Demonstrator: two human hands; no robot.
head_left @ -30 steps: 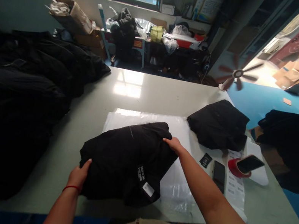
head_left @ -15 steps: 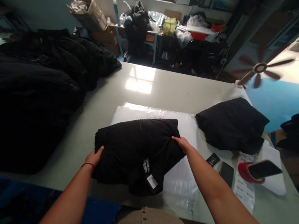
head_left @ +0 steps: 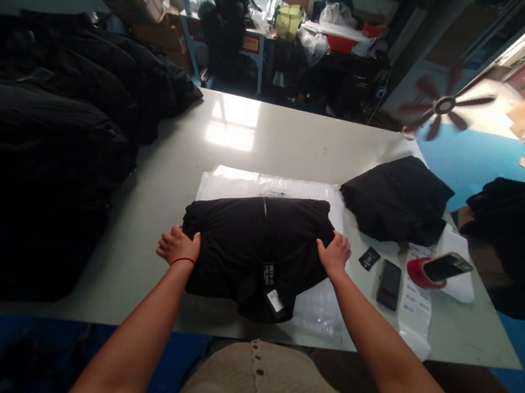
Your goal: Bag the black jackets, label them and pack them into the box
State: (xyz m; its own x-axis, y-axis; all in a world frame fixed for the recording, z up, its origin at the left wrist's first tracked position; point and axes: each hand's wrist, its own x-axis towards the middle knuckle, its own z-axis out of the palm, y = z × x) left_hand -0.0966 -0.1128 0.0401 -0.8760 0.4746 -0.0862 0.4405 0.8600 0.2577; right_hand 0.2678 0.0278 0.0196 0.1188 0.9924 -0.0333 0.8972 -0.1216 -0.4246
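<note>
A folded black garment (head_left: 254, 246) with a small white tag lies on a stack of clear plastic bags (head_left: 244, 183) on the pale table (head_left: 273, 134). My left hand (head_left: 177, 246), with a red string at the wrist, presses against the garment's left edge, fingers curled at the fabric. On the garment's right edge rests my right hand (head_left: 334, 252), fingers bent over the cloth. Both hands squeeze the bundle from its two sides.
A second folded black garment (head_left: 396, 200) sits at the right. Near it lie a small black tag (head_left: 369, 257), a dark phone (head_left: 388, 283), another phone on a red roll (head_left: 437, 268) and paper sheets. A heap of black clothing (head_left: 34, 136) covers the table's left. A fan (head_left: 438, 107) spins beyond.
Both hands have slid along the garment's sides, the left one further up its left edge, the right one closer in. The bundle looks more compact and squarer on the bags.
</note>
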